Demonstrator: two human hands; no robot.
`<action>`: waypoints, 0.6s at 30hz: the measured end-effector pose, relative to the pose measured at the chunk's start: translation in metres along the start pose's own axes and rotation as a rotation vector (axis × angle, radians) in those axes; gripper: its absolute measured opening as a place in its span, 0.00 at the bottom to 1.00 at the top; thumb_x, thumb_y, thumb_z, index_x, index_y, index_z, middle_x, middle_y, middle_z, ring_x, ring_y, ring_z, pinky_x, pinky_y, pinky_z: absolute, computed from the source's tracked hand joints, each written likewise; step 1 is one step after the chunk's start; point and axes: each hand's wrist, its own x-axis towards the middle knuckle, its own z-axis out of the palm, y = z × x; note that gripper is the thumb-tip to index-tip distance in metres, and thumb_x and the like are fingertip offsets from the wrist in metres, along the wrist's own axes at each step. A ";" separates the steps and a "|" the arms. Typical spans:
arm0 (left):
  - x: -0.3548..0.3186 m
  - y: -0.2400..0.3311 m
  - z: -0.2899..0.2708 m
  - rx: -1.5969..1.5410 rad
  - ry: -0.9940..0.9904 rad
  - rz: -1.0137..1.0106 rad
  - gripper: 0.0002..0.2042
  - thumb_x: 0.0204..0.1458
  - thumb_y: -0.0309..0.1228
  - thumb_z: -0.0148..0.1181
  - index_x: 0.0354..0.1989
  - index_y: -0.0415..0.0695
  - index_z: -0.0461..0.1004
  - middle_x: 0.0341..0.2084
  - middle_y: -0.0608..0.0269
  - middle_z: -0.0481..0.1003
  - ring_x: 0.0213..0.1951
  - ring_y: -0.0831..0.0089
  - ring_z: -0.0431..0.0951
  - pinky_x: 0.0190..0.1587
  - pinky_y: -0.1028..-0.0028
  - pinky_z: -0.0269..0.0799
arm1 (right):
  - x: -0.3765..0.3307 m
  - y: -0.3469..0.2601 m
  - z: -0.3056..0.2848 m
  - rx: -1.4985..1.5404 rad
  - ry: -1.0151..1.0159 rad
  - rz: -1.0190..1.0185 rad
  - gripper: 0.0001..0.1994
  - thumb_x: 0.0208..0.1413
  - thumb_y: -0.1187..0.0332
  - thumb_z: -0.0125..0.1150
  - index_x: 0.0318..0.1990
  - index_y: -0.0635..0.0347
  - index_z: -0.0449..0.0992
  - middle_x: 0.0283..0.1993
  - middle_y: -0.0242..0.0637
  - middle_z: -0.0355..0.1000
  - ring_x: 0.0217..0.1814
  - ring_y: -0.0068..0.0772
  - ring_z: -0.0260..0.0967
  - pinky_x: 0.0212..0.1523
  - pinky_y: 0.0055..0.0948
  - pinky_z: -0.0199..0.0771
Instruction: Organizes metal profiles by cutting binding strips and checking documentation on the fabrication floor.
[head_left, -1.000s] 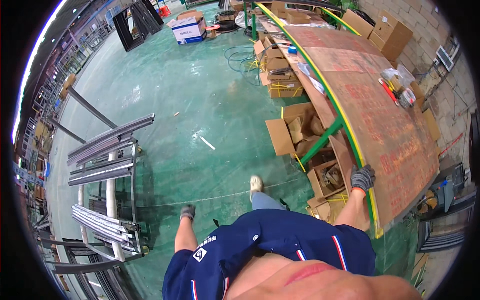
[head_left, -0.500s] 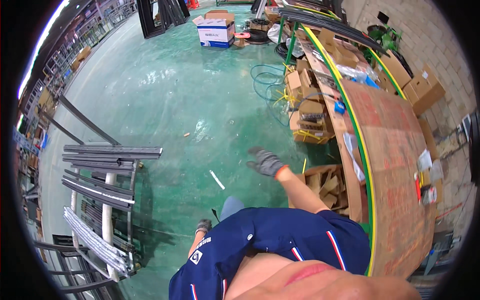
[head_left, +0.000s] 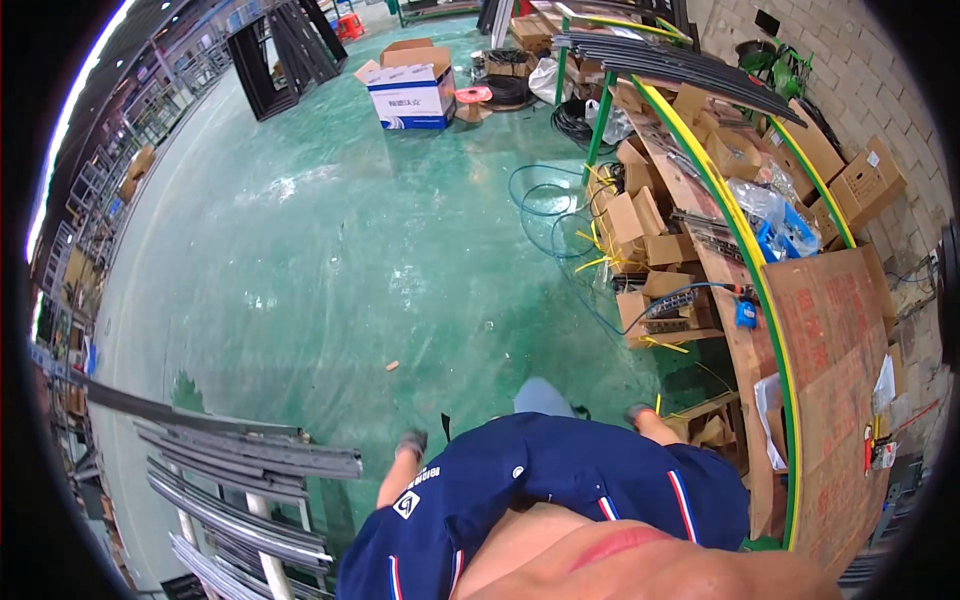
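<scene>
Both our gloved hands hang empty: left hand (head_left: 411, 443) beside one rack of grey metal profiles (head_left: 240, 480), right hand (head_left: 640, 412) near cardboard boxes (head_left: 640, 300); whether the fingers curl or spread, we cannot tell.

Open green floor (head_left: 330, 250) spreads from 10 to 12 o'clock, bare but for a small scrap (head_left: 392, 366). At 7 to 8 o'clock a rack of grey metal profiles (head_left: 250, 470) blocks the left hand (head_left: 410, 443). At 1 to 4 o'clock cardboard boxes (head_left: 640, 225), loose cables (head_left: 545, 205) and the workbench (head_left: 830, 330) hem in the right hand (head_left: 640, 411).
</scene>
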 end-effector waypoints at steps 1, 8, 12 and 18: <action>0.076 -0.009 -0.034 0.056 0.149 0.029 0.20 0.52 0.42 0.41 0.45 0.43 0.71 0.51 0.50 0.65 0.51 0.55 0.67 0.52 0.63 0.63 | 0.012 0.030 0.007 -0.019 -0.016 0.004 0.17 0.48 0.58 0.47 0.41 0.57 0.74 0.41 0.45 0.72 0.42 0.37 0.71 0.40 0.36 0.70; 0.282 0.042 -0.278 -0.669 0.461 -0.001 0.15 0.48 0.39 0.49 0.39 0.43 0.73 0.36 0.52 0.75 0.41 0.57 0.74 0.44 0.65 0.67 | 0.061 -0.020 -0.045 0.258 -0.017 0.149 0.16 0.48 0.60 0.46 0.38 0.58 0.75 0.42 0.44 0.71 0.43 0.42 0.70 0.41 0.39 0.69; 0.355 0.009 -0.302 0.111 0.162 0.038 0.18 0.49 0.42 0.44 0.35 0.42 0.74 0.37 0.49 0.73 0.41 0.54 0.73 0.43 0.62 0.68 | 0.162 -0.137 -0.201 0.181 0.148 -0.024 0.16 0.50 0.61 0.44 0.39 0.57 0.75 0.44 0.44 0.71 0.44 0.41 0.69 0.44 0.38 0.67; 0.385 0.032 -0.352 -0.203 -0.089 -0.130 0.14 0.48 0.39 0.48 0.36 0.46 0.75 0.39 0.52 0.73 0.44 0.57 0.73 0.43 0.63 0.69 | 0.317 -0.357 -0.563 -0.219 0.340 -0.426 0.17 0.47 0.60 0.46 0.39 0.62 0.74 0.42 0.52 0.70 0.45 0.51 0.67 0.45 0.41 0.67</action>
